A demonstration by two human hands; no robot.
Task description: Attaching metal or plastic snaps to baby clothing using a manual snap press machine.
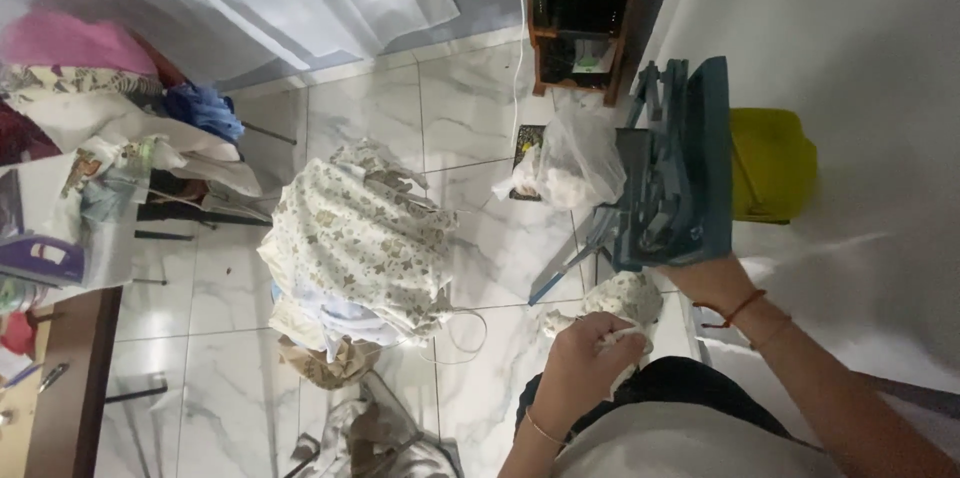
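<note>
My left hand is closed around a small piece of white floral cloth, bunched up just above my lap. My right hand, with red thread bracelets on the wrist, reaches up to the lower edge of a teal plastic folding frame and holds it up. That frame hides the fingers of my right hand. The cloth hangs just below the frame, between my two hands.
A pile of floral fabric lies on the marble tile floor. A clear plastic bag of white stuff sits by a wooden shelf. A yellow-green object is right of the frame. Clothes and a purple iron crowd the left.
</note>
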